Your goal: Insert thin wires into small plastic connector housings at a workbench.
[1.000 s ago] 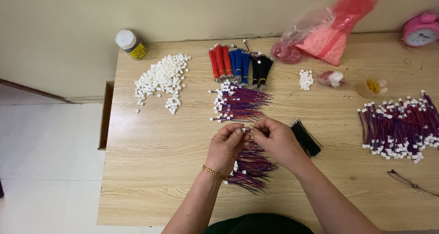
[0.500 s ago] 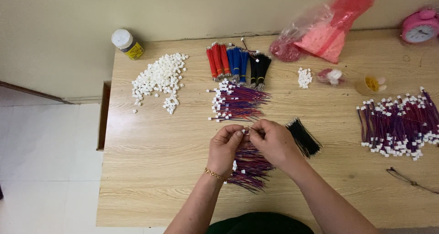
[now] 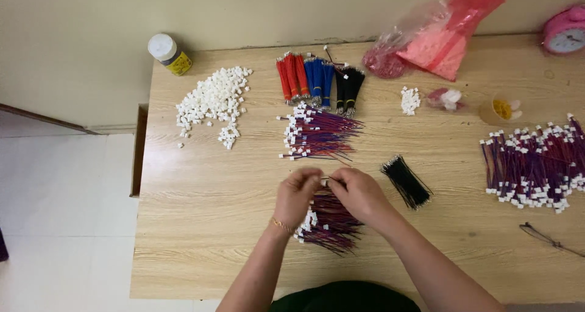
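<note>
My left hand (image 3: pixel 297 195) and right hand (image 3: pixel 359 194) are drawn together over the middle of the pale wood-grain table (image 3: pixel 207 226), fingertips meeting and pinched on something small and thin between them; I cannot tell exactly what it is. Right under my hands lies a loose heap of thin red-and-blue wires (image 3: pixel 329 223) tipped with little white plastic connectors. Just beyond my hands sits a second, tidier fan of the same wires (image 3: pixel 320 134). A slim bundle of black wires (image 3: pixel 406 181) lies near my right hand. Further back stand bound bundles of red, blue and black wire (image 3: pixel 318 80). To the left spreads a pile of small white blocky connectors (image 3: pixel 213 100), and far right a broad spread of finished purple-looking wires (image 3: pixel 539 163). A crinkly pink plastic bag (image 3: pixel 451 28) slumps at the wall.
</note>
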